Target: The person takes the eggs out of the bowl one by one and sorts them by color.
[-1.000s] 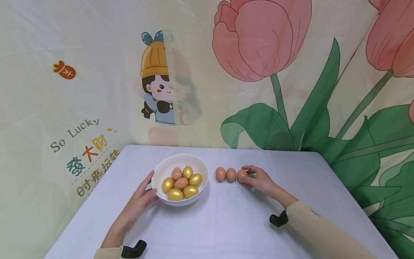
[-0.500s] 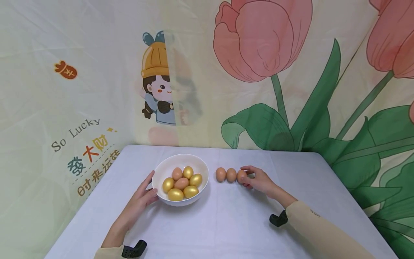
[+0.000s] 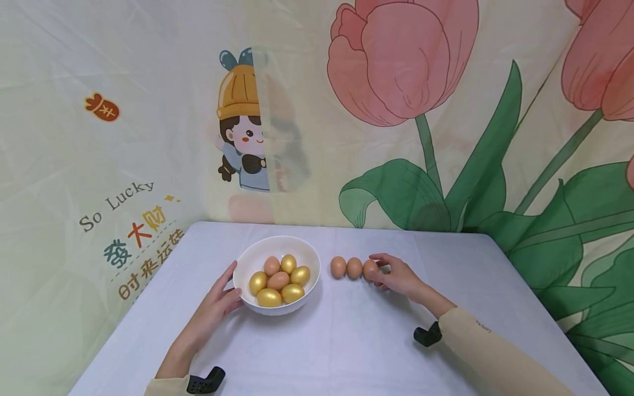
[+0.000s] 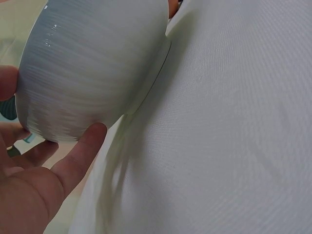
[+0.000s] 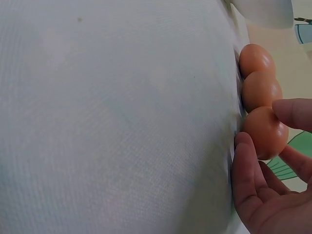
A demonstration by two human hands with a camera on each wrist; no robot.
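A white bowl point(image 3: 277, 311) stands on the table, holding several gold eggs point(image 3: 269, 297) and two brown eggs point(image 3: 278, 281). My left hand point(image 3: 214, 308) rests against the bowl's left side; in the left wrist view its fingers point(image 4: 80, 156) are spread, touching the outer wall. To the right of the bowl, three brown eggs stand side by side in a row: a left egg point(image 3: 338, 267), a middle egg point(image 3: 354, 268) and a right egg point(image 5: 265, 132). My right hand point(image 3: 398, 276) pinches the right egg between thumb and fingers. That egg touches the middle one.
A white cloth point(image 3: 317, 352) covers the table, which reaches back to a wall hanging point(image 3: 297, 110) printed with tulips and a cartoon child. Black wrist mounts point(image 3: 205, 380) sit at the cuffs of both beige sleeves point(image 3: 495, 352).
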